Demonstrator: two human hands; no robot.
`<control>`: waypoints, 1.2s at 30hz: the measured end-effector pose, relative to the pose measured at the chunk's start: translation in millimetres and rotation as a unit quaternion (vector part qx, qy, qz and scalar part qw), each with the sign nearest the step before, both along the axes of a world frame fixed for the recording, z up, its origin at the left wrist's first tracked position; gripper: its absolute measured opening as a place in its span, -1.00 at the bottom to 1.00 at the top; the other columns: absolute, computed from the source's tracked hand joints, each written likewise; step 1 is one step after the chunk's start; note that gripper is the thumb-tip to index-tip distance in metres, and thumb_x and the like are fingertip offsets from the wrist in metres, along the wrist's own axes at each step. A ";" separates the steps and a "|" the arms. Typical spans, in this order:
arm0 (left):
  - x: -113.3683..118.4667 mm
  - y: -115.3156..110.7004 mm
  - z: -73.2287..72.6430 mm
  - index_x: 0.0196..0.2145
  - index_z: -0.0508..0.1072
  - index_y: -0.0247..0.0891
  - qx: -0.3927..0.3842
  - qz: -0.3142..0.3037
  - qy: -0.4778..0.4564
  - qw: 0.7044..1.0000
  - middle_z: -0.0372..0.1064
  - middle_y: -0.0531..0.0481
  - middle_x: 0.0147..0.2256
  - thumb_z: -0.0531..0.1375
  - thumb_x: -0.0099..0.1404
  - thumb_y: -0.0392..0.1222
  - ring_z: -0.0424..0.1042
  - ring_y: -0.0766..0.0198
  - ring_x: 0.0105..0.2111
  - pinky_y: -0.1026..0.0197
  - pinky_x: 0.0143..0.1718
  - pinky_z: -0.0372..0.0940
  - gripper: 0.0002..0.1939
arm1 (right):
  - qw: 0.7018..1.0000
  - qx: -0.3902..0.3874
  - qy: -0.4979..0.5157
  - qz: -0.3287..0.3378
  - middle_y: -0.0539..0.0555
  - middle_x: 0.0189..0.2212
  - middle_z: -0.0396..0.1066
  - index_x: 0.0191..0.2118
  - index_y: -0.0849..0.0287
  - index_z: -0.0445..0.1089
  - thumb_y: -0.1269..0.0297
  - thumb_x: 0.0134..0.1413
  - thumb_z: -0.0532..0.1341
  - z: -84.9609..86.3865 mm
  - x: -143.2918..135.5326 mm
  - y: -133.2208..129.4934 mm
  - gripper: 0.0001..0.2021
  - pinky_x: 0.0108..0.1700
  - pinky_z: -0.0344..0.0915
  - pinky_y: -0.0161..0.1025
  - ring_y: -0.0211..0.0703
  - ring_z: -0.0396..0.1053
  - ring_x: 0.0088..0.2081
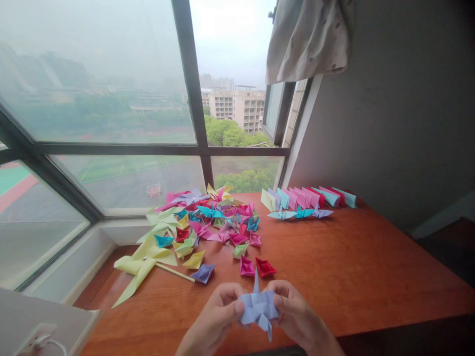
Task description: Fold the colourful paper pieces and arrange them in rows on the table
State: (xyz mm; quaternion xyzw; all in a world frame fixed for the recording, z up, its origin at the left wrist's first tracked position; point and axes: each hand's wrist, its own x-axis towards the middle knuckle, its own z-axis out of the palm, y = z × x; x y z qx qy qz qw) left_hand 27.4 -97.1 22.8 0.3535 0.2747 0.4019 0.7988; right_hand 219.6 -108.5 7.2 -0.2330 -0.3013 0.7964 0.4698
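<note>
Between my two hands is a light blue origami crane (258, 306), held above the front of the wooden table. One thin point sticks up at its far side, and a folded point hangs down toward me. My left hand (218, 316) pinches its left side between thumb and fingers. On the right, my right hand (297, 314) grips the opposite side the same way. Just beyond the crane lie a magenta paper boat (247, 266) and a red paper boat (265, 267). A purple paper boat (204, 273) sits past my left hand.
Colourful paper boats and cranes crowd the table (334, 277) at the back left. A yellow pinwheel (144, 262) with a stick lies left. At the back right, several folded papers (304, 198) stand in a row behind paper cranes (304, 213). Windows border the far side.
</note>
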 end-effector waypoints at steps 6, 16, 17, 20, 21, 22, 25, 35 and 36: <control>1.8 -1.4 -5.2 -0.56 0.32 -0.31 -0.018 0.036 -0.043 0.998 0.31 0.07 -0.64 0.46 -0.03 0.08 0.29 0.38 -0.58 0.37 -0.51 0.08 -0.52 | 0.997 -0.041 0.037 -0.047 -0.10 -0.63 0.20 -0.47 0.20 0.27 0.02 -0.11 0.44 -6.2 -6.7 -2.5 -0.59 -0.52 0.03 -0.42 -0.42 0.10 -0.60; 0.7 -3.5 -12.6 -0.60 0.20 -0.27 0.001 0.075 -0.066 0.995 0.23 0.14 -0.68 0.44 -0.05 0.19 0.22 0.44 -0.65 0.39 -0.56 0.08 -0.42 | 0.997 -0.050 0.023 -0.056 -0.11 -0.65 0.21 -0.50 0.19 0.23 -0.03 -0.18 0.47 -14.0 -6.4 -8.6 -0.53 -0.51 0.03 -0.44 -0.43 0.13 -0.59; 0.3 -3.5 -12.7 -0.60 0.21 -0.28 0.002 0.077 -0.066 0.995 0.24 0.14 -0.68 0.43 -0.04 0.19 0.23 0.43 -0.64 0.39 -0.55 0.09 -0.43 | 0.997 -0.053 0.021 -0.057 -0.10 -0.63 0.23 -0.49 0.19 0.24 -0.02 -0.18 0.47 -13.7 -6.3 -8.9 -0.53 -0.52 0.03 -0.45 -0.43 0.15 -0.59; -0.5 -2.6 -10.9 -0.60 0.26 -0.29 0.007 0.066 -0.073 0.995 0.25 0.13 -0.68 0.43 -0.02 0.16 0.23 0.42 -0.63 0.38 -0.53 0.10 -0.46 | 0.997 -0.058 0.023 -0.055 -0.07 -0.60 0.29 -0.42 0.20 0.30 -0.03 -0.17 0.46 -14.6 -5.3 -9.3 -0.56 -0.52 0.03 -0.45 -0.42 0.19 -0.58; -0.7 -2.1 -10.0 -0.60 0.27 -0.29 0.009 0.062 -0.077 0.995 0.25 0.12 -0.68 0.43 0.00 0.16 0.24 0.42 -0.62 0.38 -0.52 0.11 -0.47 | 0.997 -0.056 0.023 -0.050 -0.07 -0.61 0.29 -0.42 0.20 0.31 -0.03 -0.15 0.45 -15.6 -4.7 -9.2 -0.57 -0.52 0.03 -0.44 -0.41 0.19 -0.58; -1.0 -1.6 -9.0 -0.60 0.28 -0.30 0.009 0.060 -0.079 0.995 0.25 0.12 -0.68 0.43 0.00 0.15 0.24 0.42 -0.62 0.37 -0.51 0.11 -0.48 | 0.997 -0.053 0.021 -0.046 -0.07 -0.62 0.28 -0.43 0.21 0.30 -0.02 -0.13 0.44 -16.8 -4.1 -8.9 -0.57 -0.53 0.02 -0.44 -0.41 0.17 -0.59; -1.7 0.4 -6.6 -0.59 0.32 -0.31 -0.009 0.062 -0.066 0.996 0.28 0.10 -0.65 0.43 0.02 0.11 0.24 0.42 -0.60 0.37 -0.49 0.10 -0.51 | 0.998 -0.045 0.012 -0.053 -0.09 -0.65 0.24 -0.48 0.20 0.27 -0.01 -0.10 0.43 -19.8 -3.4 -7.8 -0.58 -0.54 -0.01 -0.44 -0.42 0.14 -0.61; 8.0 -2.6 -14.4 -0.58 0.30 -0.30 -0.050 0.072 -0.073 0.993 0.16 0.18 -0.75 0.44 0.00 0.09 0.11 0.48 -0.68 0.42 -0.56 0.02 -0.52 | 0.994 -0.019 0.070 -0.084 -0.12 -0.73 0.11 -0.58 0.19 0.22 0.00 -0.10 0.44 -18.5 -9.5 -9.6 -0.54 -0.53 0.04 -0.44 -0.41 0.06 -0.62; 9.2 -3.6 -15.5 -0.58 0.28 -0.29 -0.052 0.074 -0.097 0.991 0.13 0.20 -0.77 0.44 0.01 0.10 0.08 0.49 -0.69 0.43 -0.57 0.02 -0.51 | 0.993 -0.017 0.076 -0.086 -0.13 -0.74 0.10 -0.59 0.18 0.21 0.00 -0.11 0.43 -19.7 -10.7 -10.6 -0.54 -0.53 0.04 -0.44 -0.41 0.05 -0.62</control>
